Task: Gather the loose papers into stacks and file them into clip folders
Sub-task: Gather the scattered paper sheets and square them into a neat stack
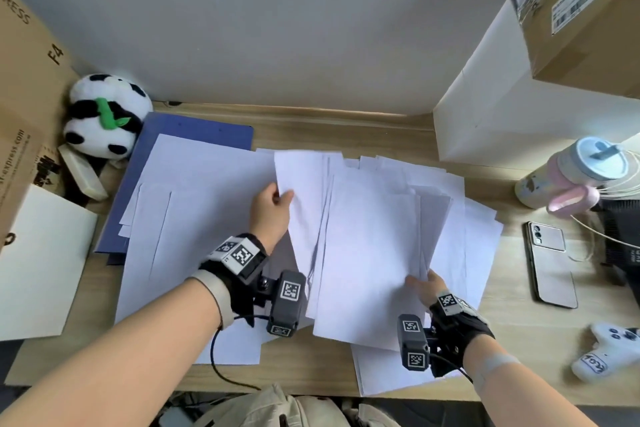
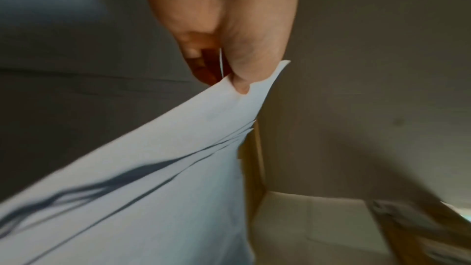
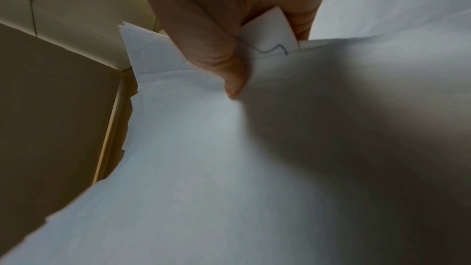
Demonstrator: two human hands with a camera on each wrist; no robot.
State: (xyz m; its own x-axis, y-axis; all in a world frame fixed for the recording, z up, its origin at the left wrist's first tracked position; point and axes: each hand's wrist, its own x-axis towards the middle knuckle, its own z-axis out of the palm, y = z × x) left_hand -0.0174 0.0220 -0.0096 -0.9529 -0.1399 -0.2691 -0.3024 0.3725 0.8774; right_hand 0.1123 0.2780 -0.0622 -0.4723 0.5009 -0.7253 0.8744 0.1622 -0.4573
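Note:
Loose white papers (image 1: 194,204) lie spread over the wooden desk (image 1: 311,374). A fanned bundle of sheets (image 1: 367,246) is raised above them between both hands. My left hand (image 1: 273,208) pinches the bundle's far left edge, thumb on top (image 2: 242,80). My right hand (image 1: 424,286) pinches the near right side of the bundle, thumb pressed on the top sheet (image 3: 235,80). One held sheet shows a small pen squiggle (image 3: 274,49). A blue clip folder (image 1: 194,130) lies at the back left, mostly covered by papers.
A panda plush (image 1: 104,114) and cardboard boxes (image 1: 24,107) stand at the left. On the right are a white box (image 1: 519,107), a lidded cup (image 1: 568,170), a phone (image 1: 550,263), cables and a white game controller (image 1: 606,350).

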